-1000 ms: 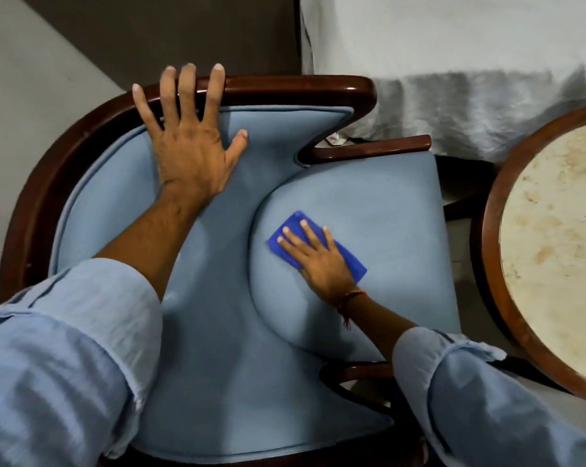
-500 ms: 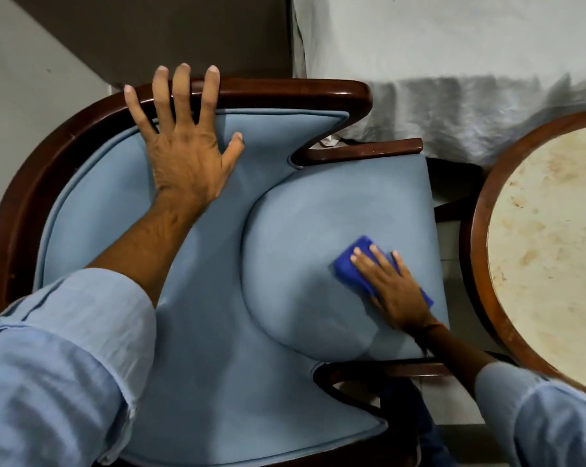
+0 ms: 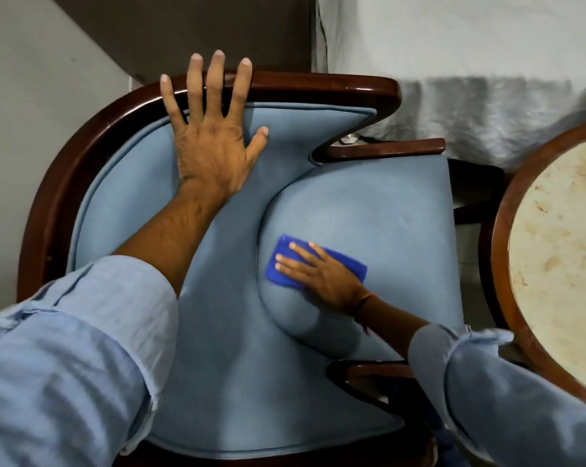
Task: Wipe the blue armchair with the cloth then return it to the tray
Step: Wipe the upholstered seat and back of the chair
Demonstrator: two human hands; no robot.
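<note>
The blue armchair has light blue padding and a dark wooden frame, seen from above. My left hand lies flat and spread on the top of the padded backrest, fingertips over the wooden rim. My right hand presses flat on a folded dark blue cloth at the rear left part of the seat cushion, close to where it meets the backrest. The fingers cover much of the cloth. No tray is in view.
A round table with a wooden rim and pale mottled top stands right of the chair. A bed or surface draped in white fabric lies beyond the chair. A wall is at the left.
My right hand slid the cloth across the seat, first toward the right front, then back left toward the backrest. My left hand stayed on the backrest.
</note>
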